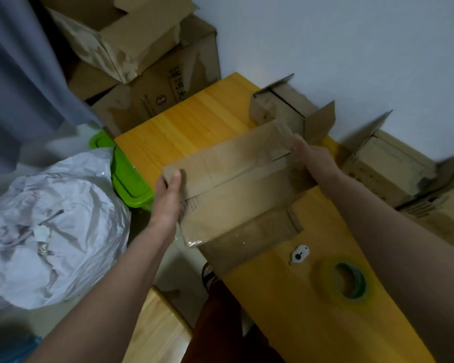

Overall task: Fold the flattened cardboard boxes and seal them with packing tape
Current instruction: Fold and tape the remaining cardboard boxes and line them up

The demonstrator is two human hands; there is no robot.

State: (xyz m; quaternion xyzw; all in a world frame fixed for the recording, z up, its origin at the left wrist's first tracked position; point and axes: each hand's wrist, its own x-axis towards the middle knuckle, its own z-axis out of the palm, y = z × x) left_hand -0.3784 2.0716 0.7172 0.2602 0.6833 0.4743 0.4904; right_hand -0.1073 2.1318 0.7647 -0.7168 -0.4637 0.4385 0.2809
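While both arms reach out over the yellow wooden table, the cardboard box sits between the two hands, above the table's left part, its flaps folded shut on top with a strip of clear tape along the seam. Left hand is at the box's near-left end, thumb lying up on the top face, the other fingers wrapped round the end and out of sight, so it grips the box there. Right hand is at the far-right end, fingers curled down over the top edge, holding that end too; motion blur softens the fingertips. A loose tail of clear tape hangs off the box's near corner. Just beside the right forearm, on the table, lie a small white cutter and a roll of packing tape, both apart from the box. Beyond the right hand stands a small open box with its flaps up, near the wall. Off the table's left edge: a green plastic bin and a crumpled white bag.
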